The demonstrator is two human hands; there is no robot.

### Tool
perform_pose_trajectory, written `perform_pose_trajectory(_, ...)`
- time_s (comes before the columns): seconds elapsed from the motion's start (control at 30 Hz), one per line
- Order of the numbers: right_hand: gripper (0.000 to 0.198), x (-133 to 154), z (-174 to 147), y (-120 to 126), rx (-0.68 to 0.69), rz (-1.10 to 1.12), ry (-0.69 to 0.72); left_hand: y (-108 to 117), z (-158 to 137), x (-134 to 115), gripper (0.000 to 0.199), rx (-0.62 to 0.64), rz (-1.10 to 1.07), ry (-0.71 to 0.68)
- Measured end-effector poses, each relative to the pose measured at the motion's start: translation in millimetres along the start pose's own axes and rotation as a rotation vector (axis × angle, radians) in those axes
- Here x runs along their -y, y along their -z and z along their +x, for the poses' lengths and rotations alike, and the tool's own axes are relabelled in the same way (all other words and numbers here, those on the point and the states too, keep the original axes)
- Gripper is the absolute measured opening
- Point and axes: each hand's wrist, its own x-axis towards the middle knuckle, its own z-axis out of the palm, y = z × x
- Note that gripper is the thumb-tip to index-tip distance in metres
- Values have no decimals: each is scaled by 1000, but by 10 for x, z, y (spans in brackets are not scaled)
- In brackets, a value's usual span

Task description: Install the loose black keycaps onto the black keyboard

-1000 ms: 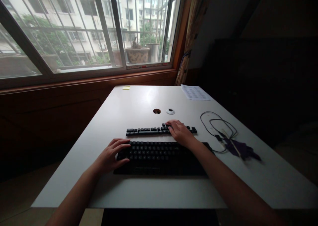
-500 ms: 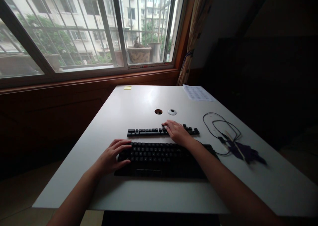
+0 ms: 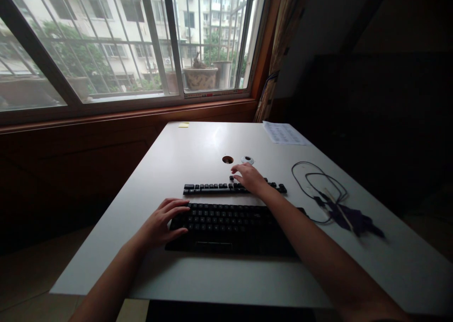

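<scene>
A black keyboard lies near the front of the white table, with keycaps on its upper rows and a dark bare strip along the front. My left hand rests on its left end, fingers apart. Behind the keyboard runs a line of loose black keycaps, among them a long spacebar-like one. One small keycap sits a little behind that line. Over the keycaps hovers my right hand, thumb and fingers apart by that small keycap, with nothing seen between them. My right forearm hides part of the keyboard's right side.
At the right lie a coiled black cable and a dark purple cloth with a thin stick across it. A round hole, its white cover, printed sheets and yellow notes are farther back, before the window.
My right hand has lifted slightly and its fingers have spread away from the small keycap, which now shows beneath them. My left hand stays on the keyboard. The view has shifted slightly.
</scene>
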Motion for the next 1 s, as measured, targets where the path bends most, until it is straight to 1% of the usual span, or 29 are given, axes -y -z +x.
perform_pose_trajectory(0.13, 25, 25, 70, -23, 27, 13, -13, -4, -7, 13, 54, 7, 8, -2)
perform_pose_trajectory(0.27, 24, 67, 91, -26, 16, 33, -23, -7, -9, 20, 54, 1, 4, -3)
perform_pose_trajectory(0.4, 17, 153, -5, 75, -25, 73, 2, -4, -7, 17, 53, 5, 4, -7)
perform_pose_trajectory(0.47, 15, 221, -147, 174, -44, 97, 15, -2, -8, 14, 53, 11, 5, 2)
perform_pose_trajectory(0.53, 13, 303, -370, 293, -58, 123, 30, 1, -10, 12, 53, 14, 2, 8)
perform_pose_trajectory(0.63, 10, 438, -812, 458, -74, 233, 93, 4, -11, 14, 53, 11, -2, 8)
perform_pose_trajectory(0.7, 9, 523, -1122, 521, -74, 293, 125, 3, -12, 20, 53, 12, 0, 5)
perform_pose_trajectory(0.77, 12, 592, -1392, 530, -93, 329, 101, -2, -12, 30, 54, 10, 3, 1)
perform_pose_trajectory(0.83, 14, 638, -1593, 492, -106, 332, 102, -8, -13, 40, 54, 4, 6, -3)
perform_pose_trajectory(0.9, 16, 662, -1718, 425, -126, 316, 119, -13, -15, 48, 53, 0, 10, -6)
perform_pose_trajectory(1.0, 18, 684, -1792, 329, -166, 282, 157, -16, -18, 53, 52, 7, 20, -6)
